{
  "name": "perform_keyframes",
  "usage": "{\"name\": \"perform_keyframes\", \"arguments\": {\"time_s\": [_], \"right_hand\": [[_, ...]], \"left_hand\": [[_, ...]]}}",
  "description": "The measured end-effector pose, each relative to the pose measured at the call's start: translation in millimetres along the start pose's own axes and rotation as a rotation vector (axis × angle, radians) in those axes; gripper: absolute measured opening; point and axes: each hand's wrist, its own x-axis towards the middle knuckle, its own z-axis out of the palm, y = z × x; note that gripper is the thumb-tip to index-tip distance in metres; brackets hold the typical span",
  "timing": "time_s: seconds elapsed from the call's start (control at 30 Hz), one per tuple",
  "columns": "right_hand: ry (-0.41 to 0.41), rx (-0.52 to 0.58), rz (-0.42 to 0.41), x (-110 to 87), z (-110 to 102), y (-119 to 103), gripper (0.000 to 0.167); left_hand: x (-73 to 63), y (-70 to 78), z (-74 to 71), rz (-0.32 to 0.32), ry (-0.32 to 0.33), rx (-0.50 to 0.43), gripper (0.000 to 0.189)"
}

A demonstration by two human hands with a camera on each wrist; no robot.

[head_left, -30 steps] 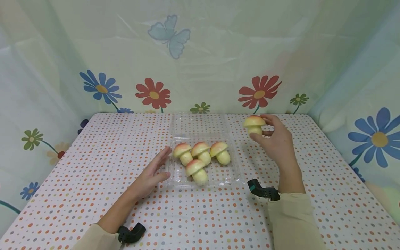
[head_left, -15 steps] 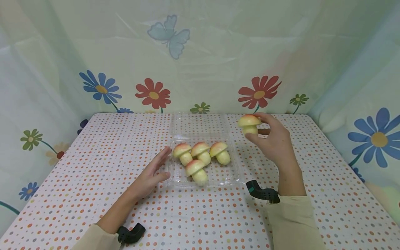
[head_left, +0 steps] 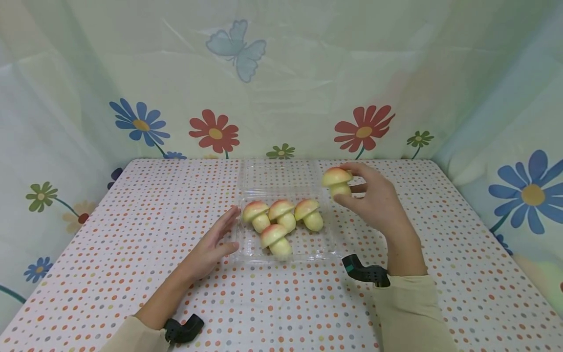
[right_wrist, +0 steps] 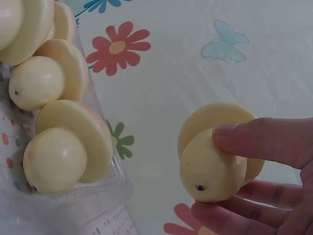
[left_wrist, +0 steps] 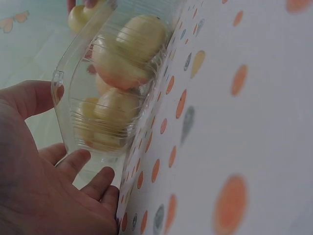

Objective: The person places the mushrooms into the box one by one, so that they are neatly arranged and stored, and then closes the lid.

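My right hand [head_left: 374,198] pinches a toy mushroom [head_left: 337,182] with a yellow stem and red-tinged cap, held up just beyond the right side of a clear plastic clamshell box [head_left: 314,248]. In the right wrist view the thumb [right_wrist: 264,142] lies on its stem and the fingers are beneath. Several similar mushrooms [head_left: 276,239] lie tilted in the box's base, three across the back and one in front. Fingers spread, my left hand [head_left: 211,249] rests at the box's left side. Its thumb [left_wrist: 39,98] touches the rim in the left wrist view.
The box's clear lid [head_left: 281,173] is folded back toward the rear edge of the table. A dotted cloth [head_left: 272,308] covers the tabletop. Behind it hangs a flowered curtain [head_left: 290,73]. Black wrist-camera mounts [head_left: 362,271] stick out by both sleeves.
My right hand has carried the mushroom leftward, closer to the box's right back corner, and slightly lower over the last half second. The left hand and the mushrooms in the box stay put.
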Motion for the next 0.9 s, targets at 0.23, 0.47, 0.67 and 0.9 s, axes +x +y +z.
{"name": "perform_keyframes", "arguments": {"time_s": [0.23,0.47,0.67,0.9], "right_hand": [[-0.022,-0.002,-0.018,0.6,4.7,-4.0,0.064],[-0.071,0.01,-0.047,2.9,8.0,-8.2,0.063],[-0.147,0.047,-0.075,3.9,13.1,-10.7,0.061],[-0.194,0.021,-0.104,1.2,19.3,-15.0,0.066]], "left_hand": [[-1.3,0.8,-0.1,0.005,0.001,0.004,0.08],[-1.0,1.4,-0.1,0.008,-0.002,0.0,0.079],[-0.1,0.8,-0.3,0.011,-0.003,-0.002,0.08],[-0.2,-0.1,-0.8,0.007,-0.002,0.001,0.08]]}}
